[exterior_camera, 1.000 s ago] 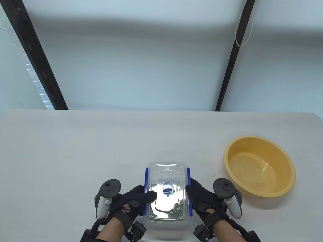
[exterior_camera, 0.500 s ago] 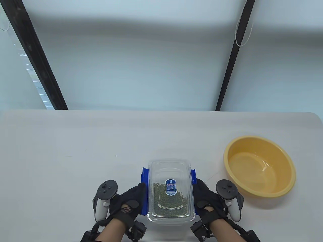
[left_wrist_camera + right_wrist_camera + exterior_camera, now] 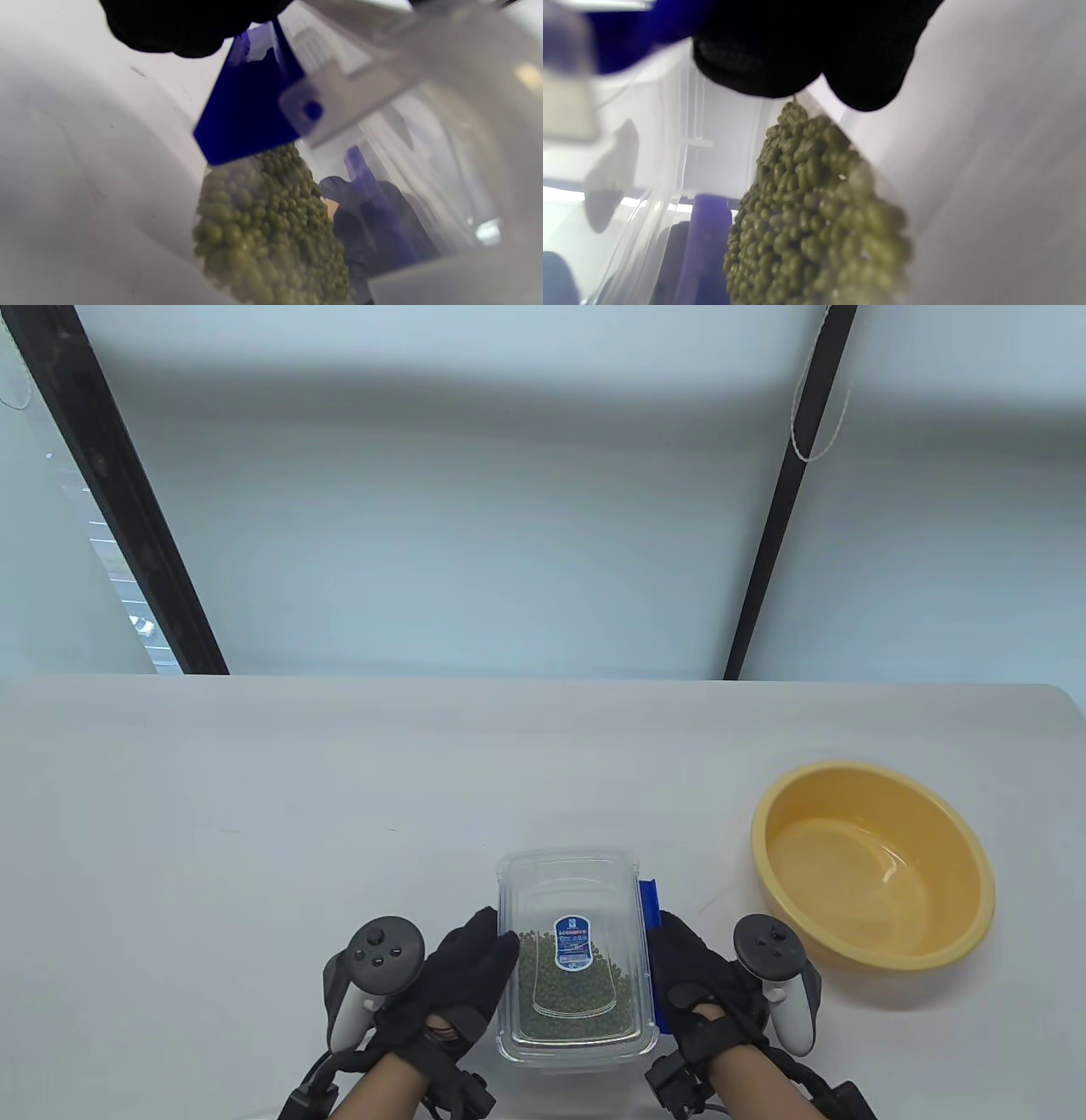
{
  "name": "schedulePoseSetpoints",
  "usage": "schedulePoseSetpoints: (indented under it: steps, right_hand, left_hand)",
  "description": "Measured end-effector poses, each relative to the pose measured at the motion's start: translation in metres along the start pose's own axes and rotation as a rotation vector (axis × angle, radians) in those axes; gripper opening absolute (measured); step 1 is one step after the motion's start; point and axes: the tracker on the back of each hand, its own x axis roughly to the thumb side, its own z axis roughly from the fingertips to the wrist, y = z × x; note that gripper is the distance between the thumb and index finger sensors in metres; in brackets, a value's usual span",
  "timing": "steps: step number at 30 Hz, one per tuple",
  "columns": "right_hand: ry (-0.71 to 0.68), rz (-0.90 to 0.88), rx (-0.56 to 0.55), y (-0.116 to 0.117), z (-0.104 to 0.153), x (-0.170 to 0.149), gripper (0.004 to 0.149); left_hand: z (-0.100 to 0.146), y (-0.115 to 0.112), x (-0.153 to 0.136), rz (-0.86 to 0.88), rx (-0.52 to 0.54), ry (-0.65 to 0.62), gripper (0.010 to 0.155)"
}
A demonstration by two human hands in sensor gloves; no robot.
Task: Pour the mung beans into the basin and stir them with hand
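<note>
A clear lidded container (image 3: 573,891) with mung beans (image 3: 570,997) in its near half stands at the table's front middle. My left hand (image 3: 475,959) lies over its left edge, covering the left blue latch, thumb tip at the lid's rim. In the left wrist view the fingertips (image 3: 182,21) sit just above that latch (image 3: 250,110), with beans (image 3: 271,228) below. My right hand (image 3: 691,959) holds the right side under the flipped-out right latch (image 3: 647,903); its fingertips (image 3: 797,46) press the wall above the beans (image 3: 814,220). The yellow basin (image 3: 933,831) stands at the right, no beans in it.
The white table (image 3: 254,814) runs to a rounded far edge, with a pale wall and two dark slanted bars behind. A gap of bare table separates the container from the basin.
Both blue latches were flipped outward from the lid. Since then my left hand has moved up and in over the left latch; my right hand has stayed by the right latch.
</note>
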Motion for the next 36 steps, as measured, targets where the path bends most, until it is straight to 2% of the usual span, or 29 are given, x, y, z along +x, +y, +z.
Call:
schedulePoseSetpoints:
  steps: [3,7,10,12,14,17,19,21,23,27,33,36]
  right_hand:
    - [0.013,0.002,0.001,0.001,-0.001,-0.001,0.062]
    - [0.009,0.051,0.002,0.004,-0.001,0.001,0.062]
    - [0.004,0.033,0.014,0.005,0.000,0.001,0.062]
    - [-0.009,0.050,-0.008,0.005,0.001,0.003,0.062]
    - [-0.023,0.081,-0.019,0.006,0.002,0.004,0.062]
    - [-0.018,0.073,0.000,0.007,0.001,0.003,0.062]
    - [-0.016,0.064,0.015,0.008,0.001,0.002,0.062]
    - [-0.021,0.068,0.017,0.009,0.001,0.004,0.062]
    - [-0.029,0.077,0.004,0.008,0.000,0.005,0.062]
    - [-0.013,0.043,-0.038,-0.002,-0.002,0.000,0.062]
    - [0.000,-0.043,-0.142,-0.024,-0.003,-0.006,0.062]
    - [-0.004,-0.074,-0.163,-0.029,-0.002,-0.007,0.062]
  left_hand:
    - [0.003,-0.001,0.010,-0.025,0.028,-0.040,0.097]
    - [0.009,0.005,0.020,0.112,0.059,-0.102,0.093]
    - [0.012,0.008,0.025,0.021,0.090,-0.101,0.094]
    - [0.013,0.010,0.028,0.039,0.093,-0.122,0.094]
    - [0.014,0.009,0.032,0.126,0.077,-0.172,0.092]
    - [0.014,0.007,0.032,0.235,0.049,-0.144,0.090]
    - [0.012,0.005,0.027,0.366,0.036,-0.126,0.088]
    - [0.010,0.007,0.021,0.397,0.045,-0.079,0.084]
    - [0.009,0.012,0.018,0.407,0.051,-0.084,0.081]
    - [0.013,0.036,0.007,0.479,0.099,-0.060,0.078]
    - [0.025,0.097,-0.042,0.432,0.349,0.079,0.077]
    - [0.032,0.115,-0.072,0.494,0.448,0.172,0.077]
